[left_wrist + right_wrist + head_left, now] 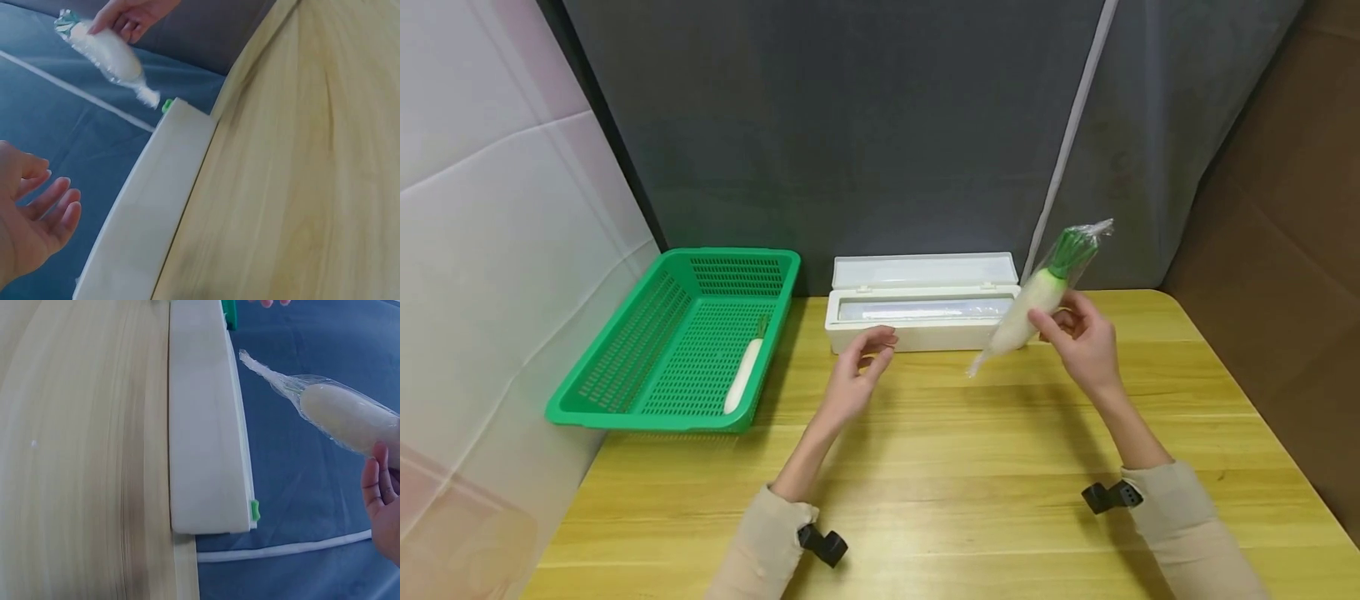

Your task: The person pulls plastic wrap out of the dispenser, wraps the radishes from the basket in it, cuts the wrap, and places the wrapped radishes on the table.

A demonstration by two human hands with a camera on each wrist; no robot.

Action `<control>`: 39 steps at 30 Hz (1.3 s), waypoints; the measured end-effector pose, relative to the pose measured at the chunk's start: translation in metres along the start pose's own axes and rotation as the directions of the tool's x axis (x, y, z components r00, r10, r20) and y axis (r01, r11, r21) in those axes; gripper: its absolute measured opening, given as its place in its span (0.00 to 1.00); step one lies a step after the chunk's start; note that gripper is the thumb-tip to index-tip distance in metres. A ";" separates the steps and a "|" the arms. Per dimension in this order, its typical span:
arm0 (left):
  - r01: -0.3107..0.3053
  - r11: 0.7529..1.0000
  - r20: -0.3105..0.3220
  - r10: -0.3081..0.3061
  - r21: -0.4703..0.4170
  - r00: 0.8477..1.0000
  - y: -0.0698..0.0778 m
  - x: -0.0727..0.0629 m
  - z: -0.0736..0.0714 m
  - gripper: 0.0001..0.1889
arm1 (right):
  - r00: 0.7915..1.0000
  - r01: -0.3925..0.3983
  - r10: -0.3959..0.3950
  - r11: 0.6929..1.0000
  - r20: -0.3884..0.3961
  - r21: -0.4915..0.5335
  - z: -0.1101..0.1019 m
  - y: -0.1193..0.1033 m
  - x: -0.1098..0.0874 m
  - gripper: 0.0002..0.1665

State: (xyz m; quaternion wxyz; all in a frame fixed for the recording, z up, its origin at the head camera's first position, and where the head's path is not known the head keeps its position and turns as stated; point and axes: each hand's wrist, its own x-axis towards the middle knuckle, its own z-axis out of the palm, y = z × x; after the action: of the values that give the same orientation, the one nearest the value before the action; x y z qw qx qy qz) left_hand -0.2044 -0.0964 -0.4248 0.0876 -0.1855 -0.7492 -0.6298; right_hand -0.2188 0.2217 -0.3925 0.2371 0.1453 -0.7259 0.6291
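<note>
My right hand (1084, 343) pinches a white radish (1028, 313) with green stalks between thumb and fingers, holding it tilted above the table. Clear plastic film wraps the radish, twisted to a tail at its lower end and gathered over the stalks. In the right wrist view the wrapped radish (347, 415) shows its twisted tail pointing up and left. With loosely bent fingers and nothing in them, my left hand (856, 375) hovers just in front of a white cling film box (917, 337). The box's lid (925, 271) stands raised, and a film roll (925, 309) lies inside.
On the left, a green plastic basket (647, 422) holds one smaller white radish (743, 377) with short green stalks along its right wall. The wooden table (962, 500) meets a dark grey curtain (850, 133) behind and a brown panel (1285, 233) on the right.
</note>
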 end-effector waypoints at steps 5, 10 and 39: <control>-0.013 1.000 -0.037 0.013 0.017 0.999 0.011 0.001 -0.010 0.16 | 1.000 0.005 -0.005 0.999 0.002 -0.036 -0.004 -0.015 0.000 0.17; 0.004 1.000 -0.072 -0.002 0.019 0.997 0.016 0.002 -0.021 0.16 | 1.000 -0.003 0.002 0.998 -0.017 -0.062 -0.012 -0.019 0.002 0.15; -0.069 0.945 -0.168 0.128 0.319 0.977 -0.038 0.020 -0.060 0.17 | 0.993 -0.064 0.013 0.891 -0.115 -0.449 -0.075 0.050 0.023 0.22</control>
State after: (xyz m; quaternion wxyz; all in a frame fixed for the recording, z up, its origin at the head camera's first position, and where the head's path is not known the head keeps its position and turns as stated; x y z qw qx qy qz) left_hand -0.2438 -0.1569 -0.4405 0.2169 -0.1468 -0.8174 -0.5131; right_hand -0.2517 0.3058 -0.4154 0.2910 0.0374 -0.8409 0.4547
